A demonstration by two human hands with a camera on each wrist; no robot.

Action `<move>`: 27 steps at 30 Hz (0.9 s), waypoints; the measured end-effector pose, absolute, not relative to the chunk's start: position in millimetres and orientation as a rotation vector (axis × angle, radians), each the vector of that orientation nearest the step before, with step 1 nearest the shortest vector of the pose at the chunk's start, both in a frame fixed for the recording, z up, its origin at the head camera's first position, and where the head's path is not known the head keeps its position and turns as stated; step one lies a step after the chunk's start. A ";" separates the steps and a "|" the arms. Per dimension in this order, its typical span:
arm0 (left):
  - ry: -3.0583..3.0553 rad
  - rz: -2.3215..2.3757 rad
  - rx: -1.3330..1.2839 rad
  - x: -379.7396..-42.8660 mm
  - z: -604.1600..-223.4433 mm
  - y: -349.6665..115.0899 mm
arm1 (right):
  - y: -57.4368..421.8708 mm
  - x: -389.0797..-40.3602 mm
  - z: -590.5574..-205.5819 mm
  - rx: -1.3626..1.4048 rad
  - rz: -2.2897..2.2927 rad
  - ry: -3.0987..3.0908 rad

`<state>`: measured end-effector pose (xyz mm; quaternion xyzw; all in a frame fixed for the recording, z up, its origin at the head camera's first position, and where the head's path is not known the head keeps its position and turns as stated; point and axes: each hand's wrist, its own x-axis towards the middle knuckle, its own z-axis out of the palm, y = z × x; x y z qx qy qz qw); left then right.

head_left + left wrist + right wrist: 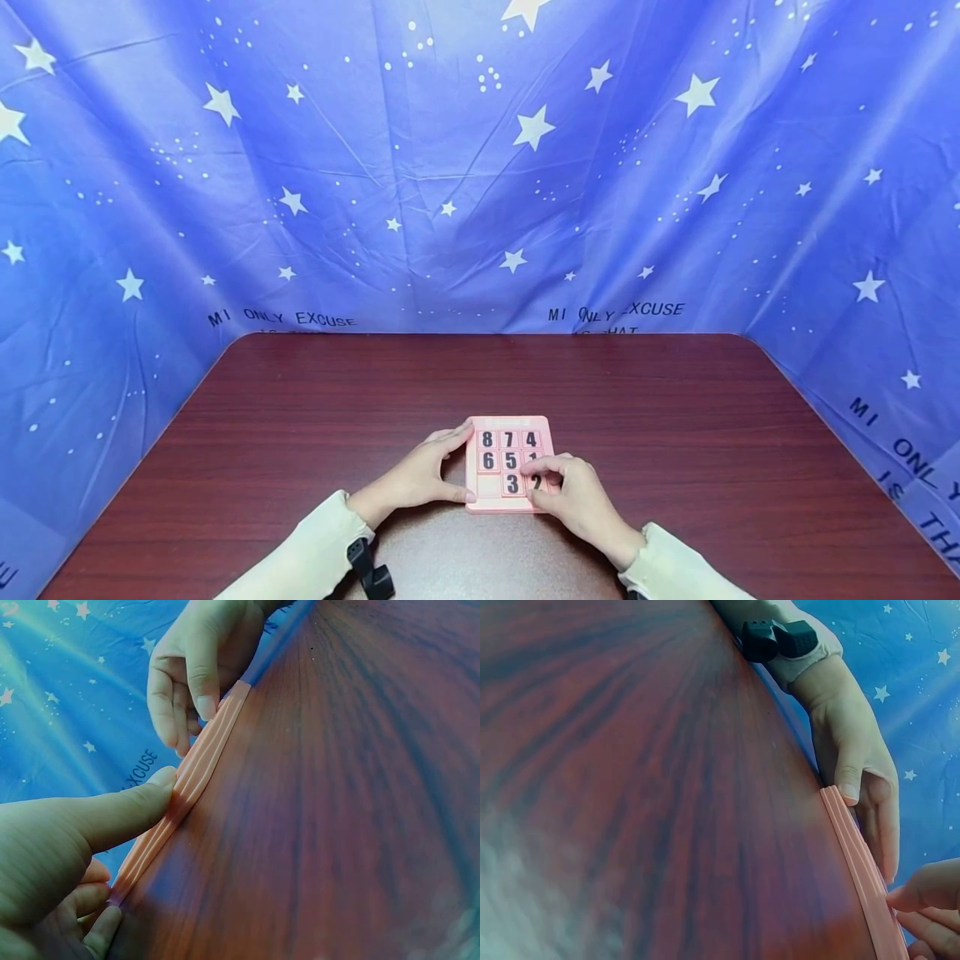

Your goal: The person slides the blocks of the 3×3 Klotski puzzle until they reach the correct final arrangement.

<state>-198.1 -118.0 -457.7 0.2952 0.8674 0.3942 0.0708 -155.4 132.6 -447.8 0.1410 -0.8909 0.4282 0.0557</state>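
Observation:
A pink number slide puzzle (489, 504) lies on the table, its face up. Its rows read 8 7 4, then 6 5 and a partly covered 1, then a gap at the lower left, 3 and a partly covered 2. My left hand (415, 473) holds the frame's left side, thumb at the lower corner and fingers at the upper one. From the right, my right hand (581, 500) reaches over the puzzle, index fingertip by the 5 and 1 tiles, thumb at the 2 tile. Both wrist views show the puzzle edge-on, with its tiles hidden.
The dark red wooden table (300, 400) spreads around the puzzle. Blue star-printed cloth (450, 150) hangs behind it and along both sides. A black wrist device (367, 567) sits at the left cuff.

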 end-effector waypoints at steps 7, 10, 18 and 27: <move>2.605 1.193 0.888 -197.8 -455.8 -118.2 | 130.1 -154.4 -448.2 0.401 1.298 -2.693; 2.605 1.189 0.886 -197.6 -455.6 -117.9 | 129.8 -154.2 -449.0 0.406 1.288 -2.691; 2.612 1.183 0.887 -197.7 -457.3 -117.9 | 130.3 -153.4 -451.2 0.419 1.315 -2.673; 2.612 1.183 0.890 -198.0 -457.2 -117.4 | 127.5 -153.5 -451.0 0.430 1.298 -2.682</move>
